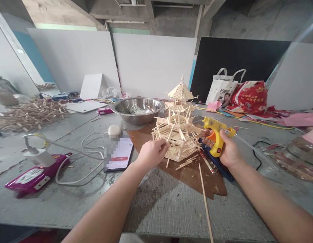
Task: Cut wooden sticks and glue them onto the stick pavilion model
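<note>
A pagoda-like model of thin wooden sticks [178,143] stands upright with a pointed roof. At its lower left, my left hand [152,151] is closed, fingertips pinched against the sticks; whatever is between them is hidden. A short stick end [167,163] juts down just below those fingertips. My right hand [229,148] is wrapped round the handle of a yellow hot glue gun [217,139], its nozzle pointing left towards the model. Under the model lies a brown sheet [207,184], with short loose sticks [185,164] on it. A long stick [205,199] lies across the front.
A phone [119,154] and a purple power strip [37,173] with a white cable lie left. Behind stands a steel bowl [138,119]. A stick pile [29,114] is far left, bags [250,96] back right, a jar of liquid [298,158] right.
</note>
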A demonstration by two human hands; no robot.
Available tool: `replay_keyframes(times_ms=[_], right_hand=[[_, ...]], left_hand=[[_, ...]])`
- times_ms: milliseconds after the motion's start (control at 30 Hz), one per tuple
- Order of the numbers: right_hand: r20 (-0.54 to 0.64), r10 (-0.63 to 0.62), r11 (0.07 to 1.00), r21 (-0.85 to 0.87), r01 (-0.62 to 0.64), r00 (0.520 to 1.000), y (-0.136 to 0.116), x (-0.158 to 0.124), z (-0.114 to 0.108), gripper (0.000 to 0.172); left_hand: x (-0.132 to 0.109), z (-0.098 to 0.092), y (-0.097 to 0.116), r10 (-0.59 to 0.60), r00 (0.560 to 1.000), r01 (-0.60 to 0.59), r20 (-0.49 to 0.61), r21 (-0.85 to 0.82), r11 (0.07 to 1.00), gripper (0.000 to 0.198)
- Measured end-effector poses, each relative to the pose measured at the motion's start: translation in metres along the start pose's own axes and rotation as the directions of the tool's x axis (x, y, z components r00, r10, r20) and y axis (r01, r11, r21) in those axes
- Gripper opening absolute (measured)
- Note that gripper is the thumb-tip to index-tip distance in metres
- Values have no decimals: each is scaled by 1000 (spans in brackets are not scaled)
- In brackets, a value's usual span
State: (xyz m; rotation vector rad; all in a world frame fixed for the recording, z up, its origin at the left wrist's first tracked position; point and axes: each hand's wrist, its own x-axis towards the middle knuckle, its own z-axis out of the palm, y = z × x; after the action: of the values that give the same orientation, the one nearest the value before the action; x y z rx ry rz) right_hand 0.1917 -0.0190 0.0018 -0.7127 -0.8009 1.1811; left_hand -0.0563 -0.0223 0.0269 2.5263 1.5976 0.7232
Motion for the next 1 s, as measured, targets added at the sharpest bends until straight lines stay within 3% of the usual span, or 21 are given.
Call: replay_keyframes(times_ms=[1000], right_hand=[[43,-10,998,-58,12,999,1,-2,2,26]], left_hand=[[2,4,1,-139,990,140,-16,8,990,30]])
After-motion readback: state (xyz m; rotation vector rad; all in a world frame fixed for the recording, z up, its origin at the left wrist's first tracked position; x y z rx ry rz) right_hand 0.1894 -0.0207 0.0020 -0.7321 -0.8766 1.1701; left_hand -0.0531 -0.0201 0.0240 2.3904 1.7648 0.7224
